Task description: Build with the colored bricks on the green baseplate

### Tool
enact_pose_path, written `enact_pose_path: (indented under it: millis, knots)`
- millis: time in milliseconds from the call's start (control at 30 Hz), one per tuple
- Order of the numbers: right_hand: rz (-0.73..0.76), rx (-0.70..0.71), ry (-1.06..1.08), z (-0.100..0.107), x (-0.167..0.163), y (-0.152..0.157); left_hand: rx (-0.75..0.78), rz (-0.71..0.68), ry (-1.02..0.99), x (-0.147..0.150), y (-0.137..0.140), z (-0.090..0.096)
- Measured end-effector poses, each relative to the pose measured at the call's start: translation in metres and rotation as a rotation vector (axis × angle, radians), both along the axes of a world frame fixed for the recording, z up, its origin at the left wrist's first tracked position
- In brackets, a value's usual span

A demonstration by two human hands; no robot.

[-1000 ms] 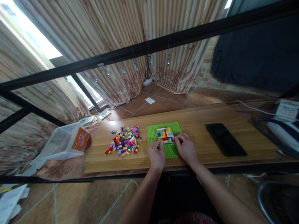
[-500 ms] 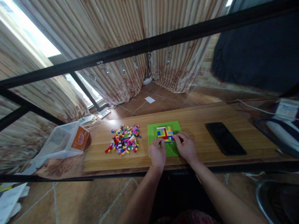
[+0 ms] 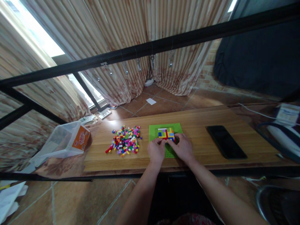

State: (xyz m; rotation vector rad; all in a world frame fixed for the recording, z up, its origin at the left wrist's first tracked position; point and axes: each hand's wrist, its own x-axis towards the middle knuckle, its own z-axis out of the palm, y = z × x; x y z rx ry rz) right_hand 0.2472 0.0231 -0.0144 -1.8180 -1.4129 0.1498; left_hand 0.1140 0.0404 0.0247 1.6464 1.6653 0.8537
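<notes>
A flat build of toy bricks [image 3: 166, 133] in red, yellow, blue and white lies on the green studded baseplate [image 3: 153, 128]. My left hand [image 3: 156, 152] has its fingers curled, with thumb and fingertips at the build's near edge. From the right, my right hand [image 3: 183, 147] grips the near right corner, its thumb along the front edge and its index finger at the side. The two thumbs almost meet. My hands cover part of the baseplate's near half. Any small brick under the fingertips is hidden.
A pile of loose coloured bricks [image 3: 126, 140] spreads left of the baseplate on the wooden board [image 3: 197, 122]. A black phone [image 3: 225, 142] lies to the right. At the far left is a clear plastic box [image 3: 62, 140] with an orange label. A black bar [image 3: 161, 45] crosses beyond the board.
My right thumb has moved left along the build's near edge, toward my left hand. My left hand stays near the same spot. The view has shifted slightly.
</notes>
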Motion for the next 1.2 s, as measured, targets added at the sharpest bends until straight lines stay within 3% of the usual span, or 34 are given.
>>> enact_pose_path:
  millis: [200,367,467,667,933,1200]
  knots:
    - [-0.005,-0.131,0.116,0.004,-0.002,0.010,-0.036,0.012,-0.024,-0.001,0.008,-0.005]
    - [0.103,-0.008,0.066,0.004,-0.002,-0.001,0.036,-0.089,-0.137,-0.009,0.003,-0.008]
    - [0.127,0.053,0.042,-0.001,0.000,-0.006,0.129,-0.054,-0.212,-0.025,-0.012,-0.013]
    - [0.096,0.123,-0.019,-0.010,-0.001,-0.006,0.123,-0.033,-0.159,-0.068,-0.059,-0.022]
    - [0.144,0.145,-0.120,-0.026,0.007,-0.013,0.185,-0.086,-0.068,-0.088,-0.090,-0.032]
    - [0.164,0.066,-0.144,-0.028,0.012,-0.019,0.167,0.117,-0.002,-0.119,-0.109,-0.028]
